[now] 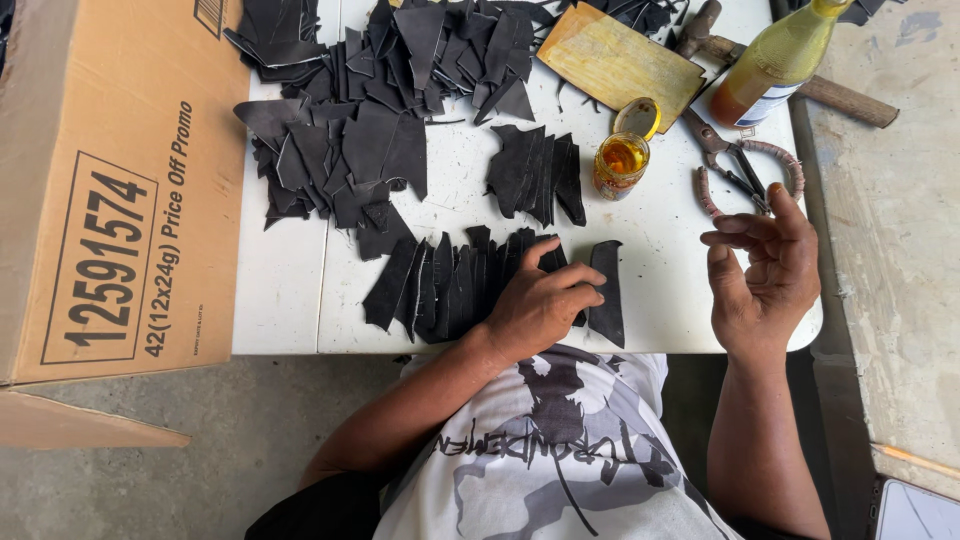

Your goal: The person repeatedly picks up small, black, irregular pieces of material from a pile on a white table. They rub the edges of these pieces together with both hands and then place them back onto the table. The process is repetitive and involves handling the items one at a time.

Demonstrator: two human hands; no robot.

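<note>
**Op A:** Head view, and I'm starting big: cardboard box (110,190) hard against the left edge of the white table (680,290). I'll place everything off that table.

**Op B:** Copy. What's on it?

**Op A:** Far half of the table, a big heap of black cut pieces (350,110), loosely piled. Toward the table's far right corner I see a yellowed board (620,60), and right of it an amber bottle (775,65) lying tilted. Near the table's middle, a smaller stack of black pieces (535,175).

**Op B:** And the near edge?

**Op A:** Row of black strips (440,285) fanned along the table's near edge. Left hand (540,305) is down on that row, fingers curled and pressing the strips; one strip (606,290) juts out just past the fingertips, touching them.

**Op B:** Right hand?

**Op A:** Right hand (765,270) is raised over the table's right near corner, palm turned inward, fingers loosely bent, gripping nothing I can see.

**Op B:** Small stuff?

**Op A:** Scissors with wrapped handles (745,170) just beyond that hand, and a small open jar of amber liquid (620,165) beside the table's middle stack, lid (638,118) leaning behind it.
</note>
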